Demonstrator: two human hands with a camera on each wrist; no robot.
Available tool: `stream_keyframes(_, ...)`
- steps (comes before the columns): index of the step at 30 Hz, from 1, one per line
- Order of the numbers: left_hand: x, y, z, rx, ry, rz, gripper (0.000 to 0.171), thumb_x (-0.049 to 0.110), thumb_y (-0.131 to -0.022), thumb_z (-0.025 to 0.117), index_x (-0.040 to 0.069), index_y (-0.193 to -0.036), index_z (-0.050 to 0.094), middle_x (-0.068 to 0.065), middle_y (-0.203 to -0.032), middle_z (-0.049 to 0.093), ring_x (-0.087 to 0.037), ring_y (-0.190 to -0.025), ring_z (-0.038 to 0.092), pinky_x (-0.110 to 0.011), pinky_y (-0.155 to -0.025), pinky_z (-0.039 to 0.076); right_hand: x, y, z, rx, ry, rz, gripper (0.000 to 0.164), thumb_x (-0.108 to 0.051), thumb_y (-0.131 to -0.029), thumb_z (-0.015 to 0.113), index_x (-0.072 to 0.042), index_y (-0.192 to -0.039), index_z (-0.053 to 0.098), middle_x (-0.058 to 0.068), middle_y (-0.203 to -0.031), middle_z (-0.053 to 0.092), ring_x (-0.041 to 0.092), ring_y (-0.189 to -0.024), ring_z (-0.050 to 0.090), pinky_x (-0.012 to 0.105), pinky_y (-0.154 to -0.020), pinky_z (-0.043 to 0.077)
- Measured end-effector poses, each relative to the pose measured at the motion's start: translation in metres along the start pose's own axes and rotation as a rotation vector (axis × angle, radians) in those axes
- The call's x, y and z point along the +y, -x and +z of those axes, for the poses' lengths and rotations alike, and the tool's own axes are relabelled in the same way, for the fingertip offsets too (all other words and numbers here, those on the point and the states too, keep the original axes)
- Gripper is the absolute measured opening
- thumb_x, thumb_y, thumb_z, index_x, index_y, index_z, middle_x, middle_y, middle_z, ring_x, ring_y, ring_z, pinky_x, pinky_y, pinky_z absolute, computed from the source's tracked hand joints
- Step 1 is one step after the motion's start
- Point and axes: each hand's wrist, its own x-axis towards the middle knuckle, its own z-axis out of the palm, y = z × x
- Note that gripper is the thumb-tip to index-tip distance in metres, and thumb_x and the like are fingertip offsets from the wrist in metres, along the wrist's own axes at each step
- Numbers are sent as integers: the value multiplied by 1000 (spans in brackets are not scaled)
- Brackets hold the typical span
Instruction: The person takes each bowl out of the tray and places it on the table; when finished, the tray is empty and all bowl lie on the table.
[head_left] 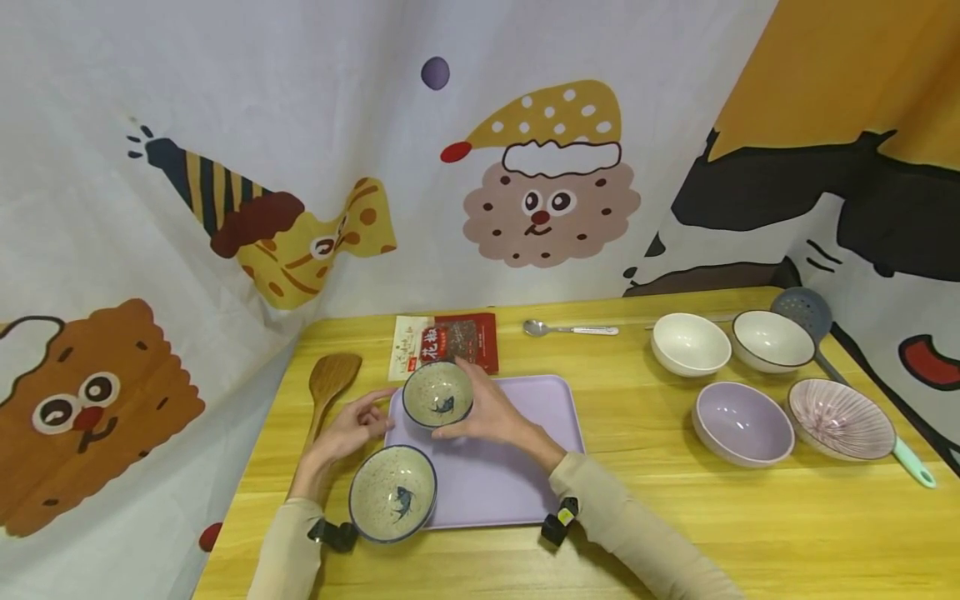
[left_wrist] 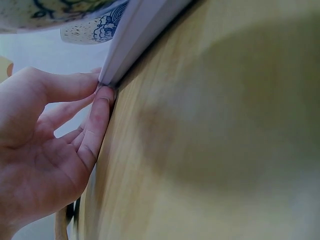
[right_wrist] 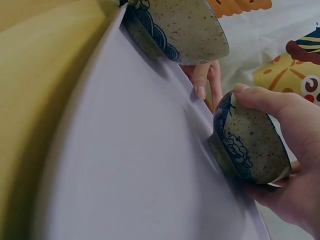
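My right hand (head_left: 491, 410) grips a small speckled bowl (head_left: 438, 395) with a dark rim and a blue fish inside, over the far left part of the lilac tray (head_left: 517, 467). In the right wrist view, that bowl (right_wrist: 252, 142) has its foot at or just above the tray surface. My left hand (head_left: 352, 429) is at the tray's left edge; in the left wrist view, its thumb and a finger pinch the tray rim (left_wrist: 117, 60). A larger matching bowl (head_left: 393, 493) sits at the tray's near left corner, partly over the edge.
A wooden spatula (head_left: 333, 379) lies at left. Behind the tray are a red spice packet (head_left: 476, 337) and a spoon (head_left: 570, 329). To the right stand white bowls (head_left: 690, 344), a lilac bowl (head_left: 742, 423) and a striped bowl (head_left: 840, 418), beside a grey skimmer (head_left: 802, 312).
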Motion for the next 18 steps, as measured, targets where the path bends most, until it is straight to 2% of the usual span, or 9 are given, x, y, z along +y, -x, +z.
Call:
stream_keyframes(9,1,0,1,11,-11,-22,57,4,-94,66,5,-148,49,-14,-96,64,-14,-78,58,-23,-68,49,3,7,0,86,-23,24,125,-46,-58,97,-5,-157,32,19,-153,46,38,-138,47,58,-113,38)
stream_keyframes(18,3,2,1,0,21,17,58,4,-94,66,-2,-149,45,-21,-98,64,-15,-77,57,-23,-65,48,8,14,-11,142,-40,31,126,-44,-57,98,-4,-157,32,18,-153,47,36,-139,48,56,-114,39)
